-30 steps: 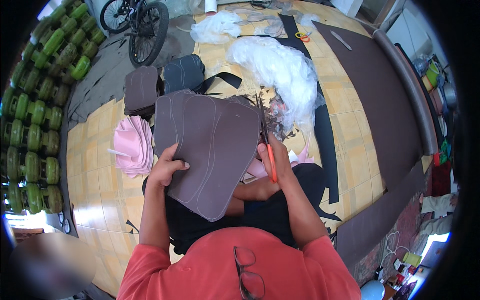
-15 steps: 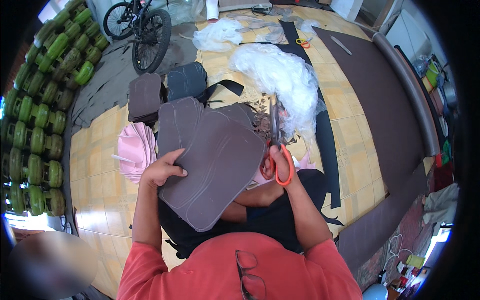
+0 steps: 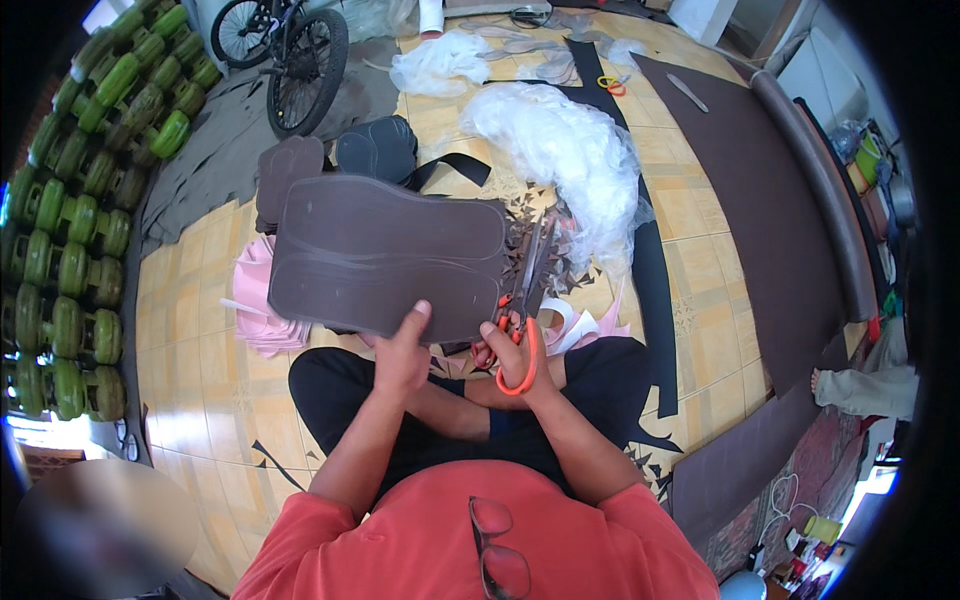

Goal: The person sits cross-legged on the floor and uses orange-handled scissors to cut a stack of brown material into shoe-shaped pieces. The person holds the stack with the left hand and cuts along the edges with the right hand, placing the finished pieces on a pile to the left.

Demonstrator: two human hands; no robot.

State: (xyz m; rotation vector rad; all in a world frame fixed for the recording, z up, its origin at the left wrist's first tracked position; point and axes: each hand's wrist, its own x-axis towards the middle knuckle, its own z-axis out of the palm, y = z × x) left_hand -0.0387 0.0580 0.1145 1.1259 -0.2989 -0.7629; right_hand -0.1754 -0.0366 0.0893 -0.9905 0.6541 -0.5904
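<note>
The left hand (image 3: 402, 355) is gripping the brown sheet (image 3: 390, 245) by its near edge, thumb pressing on top, and is holding it out above the floor in front of the crossed legs. The right hand (image 3: 515, 358) is gripping the scissors (image 3: 532, 350) by their orange handles, with the blades pointing away from the body at the sheet's right end, near the brown scraps (image 3: 572, 275). Because that near-edge grip is doing all the supporting, the far side could be sagging or twisting under a cut, and the blades could then be straying from the faint pale curves on the sheet. The sheet is hiding most of the left fingers and covering part of the pink stack (image 3: 258, 290); whether it is one layer or several, and whether the blades are parting or touching its edge, I cannot tell.
</note>
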